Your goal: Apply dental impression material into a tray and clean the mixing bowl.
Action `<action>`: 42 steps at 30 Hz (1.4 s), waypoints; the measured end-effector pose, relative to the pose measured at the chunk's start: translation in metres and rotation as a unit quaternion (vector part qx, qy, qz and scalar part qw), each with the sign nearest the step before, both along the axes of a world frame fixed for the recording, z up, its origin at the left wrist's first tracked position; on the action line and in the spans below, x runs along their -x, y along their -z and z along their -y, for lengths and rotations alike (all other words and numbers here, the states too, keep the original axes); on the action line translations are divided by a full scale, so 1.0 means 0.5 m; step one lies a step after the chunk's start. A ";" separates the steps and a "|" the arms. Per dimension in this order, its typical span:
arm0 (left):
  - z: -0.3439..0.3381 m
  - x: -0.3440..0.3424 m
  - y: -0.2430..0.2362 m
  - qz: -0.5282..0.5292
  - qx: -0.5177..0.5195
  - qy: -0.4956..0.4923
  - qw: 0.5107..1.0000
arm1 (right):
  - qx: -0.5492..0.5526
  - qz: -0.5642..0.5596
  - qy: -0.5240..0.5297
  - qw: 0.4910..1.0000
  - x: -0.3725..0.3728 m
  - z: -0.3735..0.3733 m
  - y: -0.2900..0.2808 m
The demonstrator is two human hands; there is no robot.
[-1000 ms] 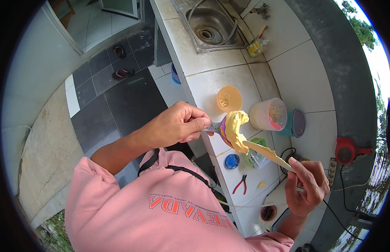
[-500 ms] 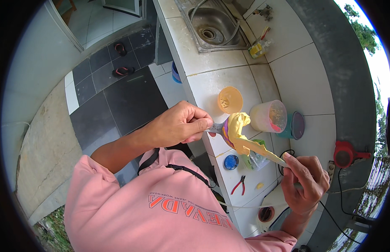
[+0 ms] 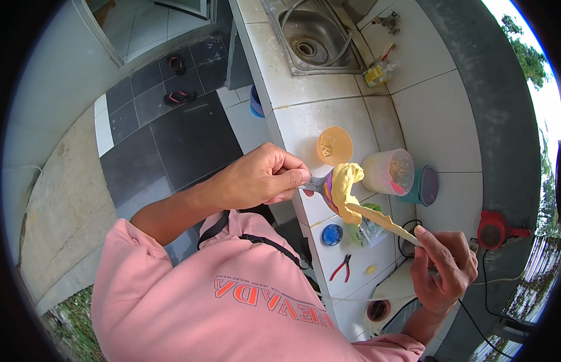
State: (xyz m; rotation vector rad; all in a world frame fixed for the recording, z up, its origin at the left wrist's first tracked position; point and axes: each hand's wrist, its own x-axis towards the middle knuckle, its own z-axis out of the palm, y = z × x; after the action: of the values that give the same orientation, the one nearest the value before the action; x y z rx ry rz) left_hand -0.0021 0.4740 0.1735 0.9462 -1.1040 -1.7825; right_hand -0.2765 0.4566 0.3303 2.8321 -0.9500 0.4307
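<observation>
My left hand point(image 3: 274, 178) is closed on a grey, flat handle point(image 3: 310, 184), whose far end carries a rounded purple piece point(image 3: 328, 192) topped with thick yellow paste point(image 3: 348, 178). My right hand point(image 3: 440, 262) pinches a pale stick point(image 3: 389, 223) smeared with yellow paste, its tip against the mound. Just beyond the mound stand an orange cup point(image 3: 334, 142) with some yellow residue and a translucent tub point(image 3: 378, 172) with a pink rim area. Below it on the white tiled counter point(image 3: 310, 114) are a blue round lid point(image 3: 331, 235) and red-handled pliers point(image 3: 341, 266).
A steel sink point(image 3: 313, 42) with a hose is at the top, a bottle point(image 3: 377, 74) beside it. A teal container point(image 3: 425, 185), green packet point(image 3: 363, 235), red appliance point(image 3: 494, 229) and cables sit along the right. Sandals point(image 3: 179, 96) lie on the dark floor tiles.
The view has shifted slightly. The stick in my right hand has moved a little against the paste, which has changed shape slightly. Both hands keep their grip.
</observation>
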 end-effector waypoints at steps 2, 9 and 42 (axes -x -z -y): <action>0.000 -0.002 -0.001 -0.003 -0.004 -0.005 1.000 | -0.007 -0.005 0.002 1.000 0.000 -0.002 -0.001; -0.002 -0.004 0.004 -0.003 -0.002 -0.005 1.000 | -0.009 -0.006 -0.004 1.000 -0.009 0.004 0.008; -0.011 -0.020 -0.002 -0.010 0.005 0.007 1.000 | 0.017 0.019 -0.024 0.999 -0.013 0.016 0.015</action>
State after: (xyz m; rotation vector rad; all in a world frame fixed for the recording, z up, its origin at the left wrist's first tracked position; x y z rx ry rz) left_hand 0.0081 0.4795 0.1747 0.9138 -1.1089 -1.7930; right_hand -0.2698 0.4488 0.3229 2.8309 -0.8732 0.5044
